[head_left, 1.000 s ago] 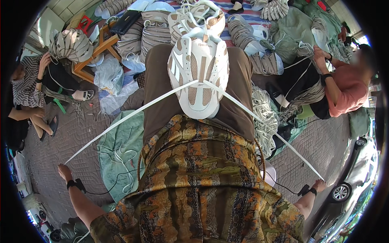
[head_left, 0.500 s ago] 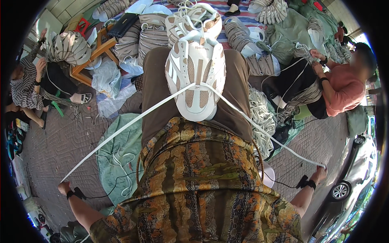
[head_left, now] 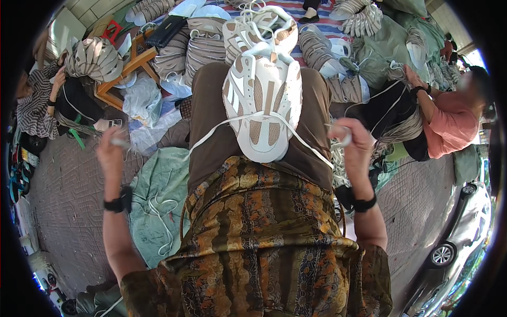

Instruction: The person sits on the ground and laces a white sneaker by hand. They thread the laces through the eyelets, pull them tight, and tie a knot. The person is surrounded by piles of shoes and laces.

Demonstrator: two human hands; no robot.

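Note:
A white and beige sneaker [head_left: 262, 108] rests on my lap, toe toward me. Its flat white shoelace [head_left: 211, 128] comes out low on the upper, and the slack ends droop over both thighs. Behind it a second, matching sneaker [head_left: 248, 31] touches the first. My left hand [head_left: 111, 153] is raised left of my knees, apart from the lace; motion smears its fingers, with something white at the tips. On the other side, my right hand [head_left: 355, 141] hovers by my right thigh, fingers curled in, a white bit at them that I cannot identify.
Stacked shoe uppers [head_left: 203, 50] lie beyond my knees, near a wooden stool [head_left: 127, 66]. A green sheet [head_left: 153, 211] is at my left, a heap of laces [head_left: 338, 158] at my right. Two people sit either side; a parked car [head_left: 449, 238] stands at right.
Both hands have let go of the lace ends and swung up and inward from far out at each side. The lace has gone from taut to slack. The sneaker has hardly moved.

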